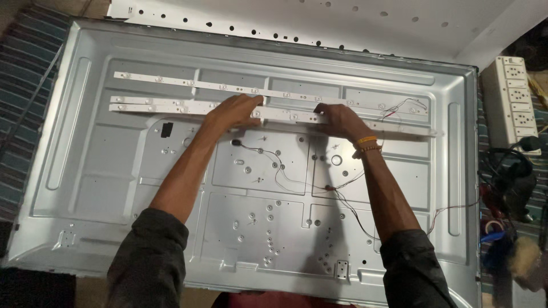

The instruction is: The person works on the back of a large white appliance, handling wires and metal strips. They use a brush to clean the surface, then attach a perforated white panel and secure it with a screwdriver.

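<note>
Sleeves nearest; both hands, left hand (233,112) and right hand (338,121), press flat, fingers together, on the white LED strip (285,114), seating it against the metal back panel (85,171).

Bare pressed sheet metal for the big back panel (103,171), silvery with a dull satin sheen, ribbed and stamped. The light strip (285,116) under both hands looks like thin matt white board with small glossy lenses. Thin plastic-coated wires (342,199), red and black, lie across the metal. White perforated sheet (319,17) above, smooth and matt. The socket board (511,97) is off-white plastic. Sleeves (149,256): dark soft cloth.
</note>
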